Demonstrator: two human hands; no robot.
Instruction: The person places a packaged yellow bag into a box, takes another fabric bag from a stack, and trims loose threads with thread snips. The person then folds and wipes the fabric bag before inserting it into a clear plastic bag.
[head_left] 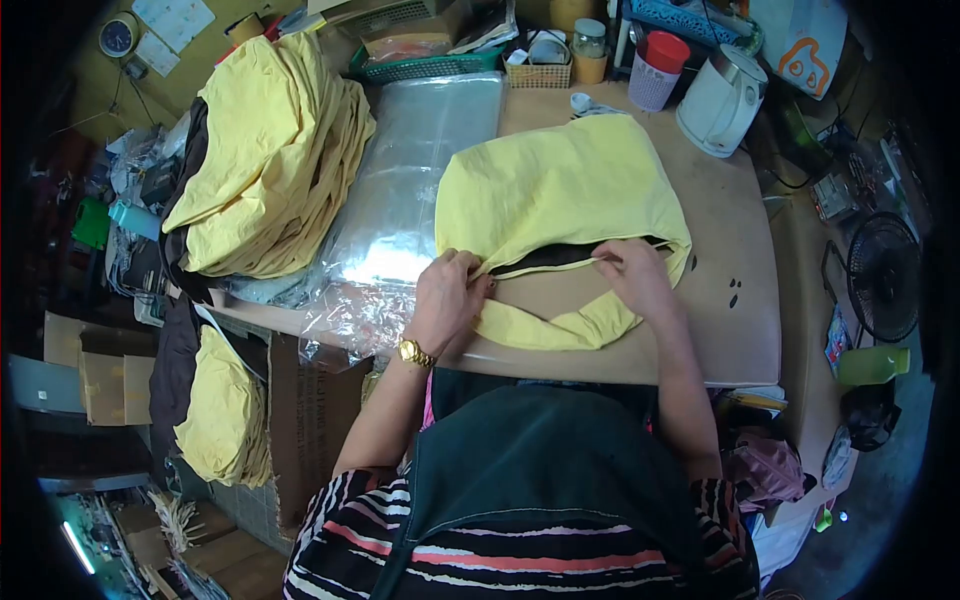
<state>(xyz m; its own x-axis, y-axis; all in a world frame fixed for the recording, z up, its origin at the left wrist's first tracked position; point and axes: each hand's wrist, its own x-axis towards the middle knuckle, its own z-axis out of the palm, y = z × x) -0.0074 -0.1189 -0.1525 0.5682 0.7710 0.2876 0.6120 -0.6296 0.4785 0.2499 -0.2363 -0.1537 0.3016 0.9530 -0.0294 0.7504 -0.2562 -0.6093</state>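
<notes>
A yellow fabric bag (560,185) lies on the table in front of me, its strap looped toward my body. Its opening faces me, and dark lining shows along a narrow gap. My left hand (450,295) pinches the left end of the opening's edge, with a gold watch on that wrist. At the right part of the same edge, my right hand (637,278) has its fingers closed on the fabric. The fingertips of both hands are partly hidden.
A tall pile of yellow bags (270,160) stands at the left, beside a stack of clear plastic sleeves (430,150). Along the back are a green basket (430,66), a jar (589,45), a purple plastic cup (652,85) and a white kettle (722,100). A black fan (883,275) is at the right.
</notes>
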